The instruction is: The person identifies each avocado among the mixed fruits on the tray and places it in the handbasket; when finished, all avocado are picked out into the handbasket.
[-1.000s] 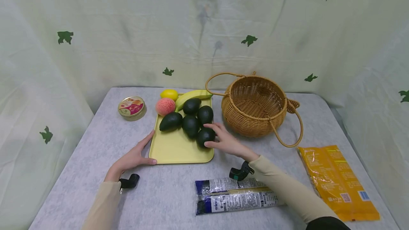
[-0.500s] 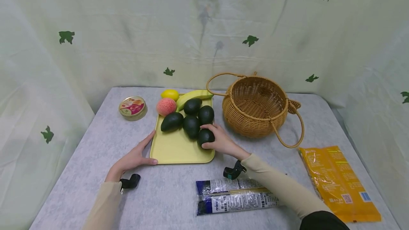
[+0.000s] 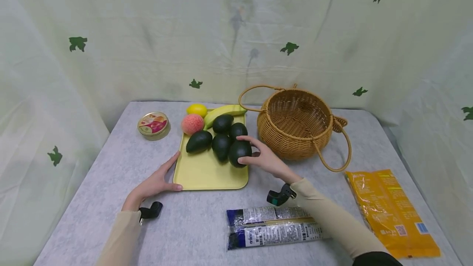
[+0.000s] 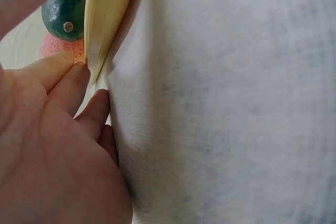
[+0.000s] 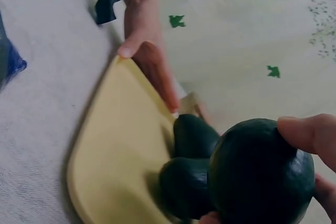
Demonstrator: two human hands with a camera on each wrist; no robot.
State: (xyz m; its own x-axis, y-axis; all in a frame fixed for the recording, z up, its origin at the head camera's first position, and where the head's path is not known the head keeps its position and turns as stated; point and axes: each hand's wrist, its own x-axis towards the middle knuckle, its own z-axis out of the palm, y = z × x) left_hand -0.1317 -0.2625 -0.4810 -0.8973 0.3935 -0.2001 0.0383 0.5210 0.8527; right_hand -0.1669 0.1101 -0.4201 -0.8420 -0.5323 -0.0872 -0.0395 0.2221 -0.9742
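Five avocados (image 3: 239,151), one tray (image 3: 203,175), one basket (image 3: 282,145).

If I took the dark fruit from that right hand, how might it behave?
The dark fruit would probably roll if set down, being rounded. Its smooth, faintly shiny skin may feel slippery. It seems stiff: no dent shows under the right hand.

The held avocado (image 5: 257,171) is showing smooth, glossy skin, the tray (image 3: 207,177) is looking like matt plastic, the basket (image 3: 284,146) is displaying rough wicker, the orange packet (image 3: 391,212) is gleaming like plastic
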